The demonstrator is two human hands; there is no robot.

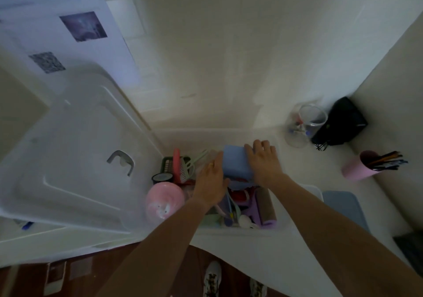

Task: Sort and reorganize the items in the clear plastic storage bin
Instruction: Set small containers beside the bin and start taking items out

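The clear plastic storage bin (263,229) stands open on a white counter, full of small items. A folded blue cloth (235,162) lies on top at the back. My left hand (211,181) presses flat against its left edge, fingers straight. On the cloth's right side my right hand (263,161) lies palm down, fingers spread. Around them sit a pink round container (164,199), a red comb (177,166) on a green basket (168,162), a black tape roll (162,177) and a purple lint roller (263,207).
The bin's big clear lid (75,150) leans at the left. At the right stand a clear jar (306,125), a black pouch (342,122), a pink cup of pencils (366,165) and a blue pad (343,205). My shoes (212,278) show below the counter edge.
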